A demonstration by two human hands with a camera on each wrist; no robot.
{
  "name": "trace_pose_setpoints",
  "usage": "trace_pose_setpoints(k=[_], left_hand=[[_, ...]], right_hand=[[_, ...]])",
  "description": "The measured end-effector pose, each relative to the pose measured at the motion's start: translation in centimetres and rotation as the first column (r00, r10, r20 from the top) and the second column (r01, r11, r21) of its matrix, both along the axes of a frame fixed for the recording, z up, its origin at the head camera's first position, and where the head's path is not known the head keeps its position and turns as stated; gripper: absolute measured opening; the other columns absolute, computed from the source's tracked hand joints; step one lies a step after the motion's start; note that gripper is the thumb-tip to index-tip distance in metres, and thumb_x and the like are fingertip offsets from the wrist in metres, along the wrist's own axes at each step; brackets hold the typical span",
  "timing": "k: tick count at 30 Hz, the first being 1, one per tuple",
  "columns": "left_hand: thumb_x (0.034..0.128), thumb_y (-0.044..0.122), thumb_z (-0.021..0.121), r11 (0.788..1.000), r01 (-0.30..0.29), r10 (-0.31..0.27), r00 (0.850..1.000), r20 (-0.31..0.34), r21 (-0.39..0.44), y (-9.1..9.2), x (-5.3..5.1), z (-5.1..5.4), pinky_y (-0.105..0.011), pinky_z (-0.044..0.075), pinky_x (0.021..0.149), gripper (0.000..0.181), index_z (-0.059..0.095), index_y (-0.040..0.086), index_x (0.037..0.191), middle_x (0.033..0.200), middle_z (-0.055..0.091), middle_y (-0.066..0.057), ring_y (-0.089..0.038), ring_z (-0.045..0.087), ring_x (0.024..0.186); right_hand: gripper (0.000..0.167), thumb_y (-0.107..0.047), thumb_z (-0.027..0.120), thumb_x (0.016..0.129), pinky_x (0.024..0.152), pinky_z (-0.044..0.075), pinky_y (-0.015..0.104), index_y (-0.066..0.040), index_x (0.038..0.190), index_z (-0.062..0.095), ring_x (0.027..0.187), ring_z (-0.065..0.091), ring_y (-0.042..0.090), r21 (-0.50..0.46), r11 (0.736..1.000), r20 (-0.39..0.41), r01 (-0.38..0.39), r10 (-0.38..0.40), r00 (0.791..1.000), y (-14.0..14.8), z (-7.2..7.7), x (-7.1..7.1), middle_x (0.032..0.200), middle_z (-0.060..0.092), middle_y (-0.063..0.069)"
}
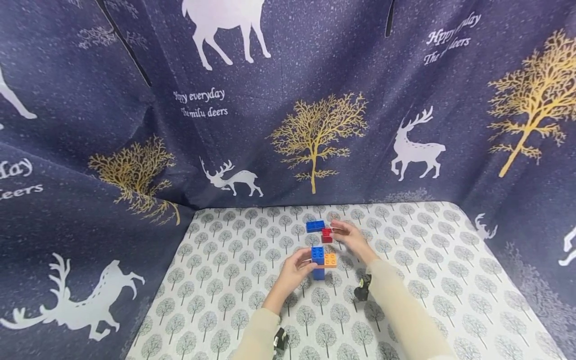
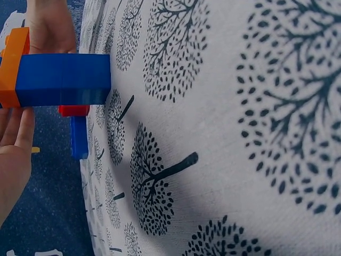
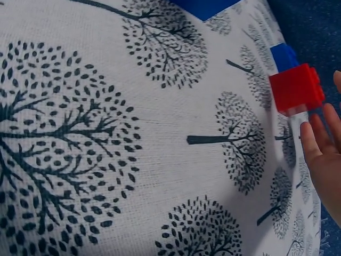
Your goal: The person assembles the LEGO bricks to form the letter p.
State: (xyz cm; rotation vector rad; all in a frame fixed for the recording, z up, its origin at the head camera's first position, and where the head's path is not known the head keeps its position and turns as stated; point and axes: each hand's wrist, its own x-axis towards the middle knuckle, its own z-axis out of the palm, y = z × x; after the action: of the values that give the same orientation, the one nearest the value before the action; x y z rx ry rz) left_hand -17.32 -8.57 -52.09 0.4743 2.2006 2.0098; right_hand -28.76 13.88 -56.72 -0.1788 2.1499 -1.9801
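A stack of blue bricks (image 1: 318, 274) with an orange brick (image 1: 330, 260) across its upper part stands on the patterned cloth. My left hand (image 1: 291, 274) grips its top from the left, thumb in front and fingers behind. In the left wrist view the same hand (image 2: 16, 160) lies against the stack near the orange brick (image 2: 13, 66). Behind the stack is a red brick (image 1: 327, 236). My right hand (image 1: 353, 241) is at its right with fingers extended; in the right wrist view these fingers are beside the red brick (image 3: 295, 89), not curled round it.
A blue brick (image 1: 315, 226) lies just behind and left of the red one. The cloth with tree prints (image 1: 216, 310) covers the table, and a dark blue curtain with deer and trees (image 1: 252, 120) hangs beyond its far edge and at the sides.
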Motion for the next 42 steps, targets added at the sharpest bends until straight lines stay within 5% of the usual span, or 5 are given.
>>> trace_pose_setpoints(k=[6,26,33,38,42], left_hand=[[0.0904,0.005,0.065,1.000,0.004,-0.004,1.000,-0.003,0.003,0.1,0.0,-0.1,-0.047,0.043,0.106,0.041,0.053,-0.002,0.129,0.124,0.060,-0.021,-0.038,0.054,0.120],[0.0909,0.005,0.064,1.000,0.014,-0.014,1.000,-0.020,0.001,0.3,0.1,-0.1,-0.048,0.043,0.105,0.041,0.052,-0.003,0.129,0.125,0.059,-0.021,-0.037,0.054,0.120],[0.0897,0.003,0.065,1.000,0.006,-0.006,1.000,-0.017,-0.007,0.1,0.0,-0.2,-0.044,0.044,0.106,0.043,0.052,-0.004,0.130,0.126,0.059,-0.022,-0.035,0.054,0.121],[0.0894,0.004,0.065,1.000,-0.017,0.015,0.998,-0.061,-0.024,0.0,-0.6,-1.5,-0.045,0.044,0.105,0.043,0.052,-0.007,0.128,0.125,0.058,-0.025,-0.038,0.054,0.119],[0.0897,0.005,0.065,0.999,-0.032,0.032,0.999,-0.027,-0.027,0.0,-1.3,-3.1,-0.034,0.047,0.103,0.043,0.052,-0.002,0.130,0.126,0.058,-0.022,-0.035,0.055,0.119]], right_hand=[[0.057,-0.009,0.068,0.089,0.109,0.036,0.053,-0.002,0.140,0.045,0.123,0.051,0.038,0.119,0.993,-0.040,0.001,0.004,0.999,-0.1,-0.7,-0.2,0.138,0.051,0.020],[0.046,-0.004,0.069,0.086,0.105,0.042,0.051,-0.002,0.130,0.056,0.112,0.059,0.036,0.160,0.986,-0.021,0.055,-0.052,0.998,0.0,-0.9,-0.3,0.121,0.063,0.021],[0.043,-0.005,0.068,0.088,0.103,0.045,0.048,0.001,0.129,0.055,0.113,0.059,0.035,0.155,0.988,-0.052,0.006,0.002,0.999,0.5,-0.1,-0.6,0.120,0.063,0.021],[0.047,-0.012,0.070,0.088,0.099,0.049,0.047,-0.001,0.131,0.054,0.111,0.060,0.032,0.165,0.986,-0.056,0.001,0.008,0.998,1.3,0.6,-0.5,0.122,0.062,0.019],[0.051,-0.014,0.070,0.088,0.099,0.048,0.050,-0.005,0.134,0.052,0.111,0.060,0.031,0.141,0.990,-0.037,-0.011,0.016,0.999,1.7,1.5,-0.3,0.126,0.060,0.019]])
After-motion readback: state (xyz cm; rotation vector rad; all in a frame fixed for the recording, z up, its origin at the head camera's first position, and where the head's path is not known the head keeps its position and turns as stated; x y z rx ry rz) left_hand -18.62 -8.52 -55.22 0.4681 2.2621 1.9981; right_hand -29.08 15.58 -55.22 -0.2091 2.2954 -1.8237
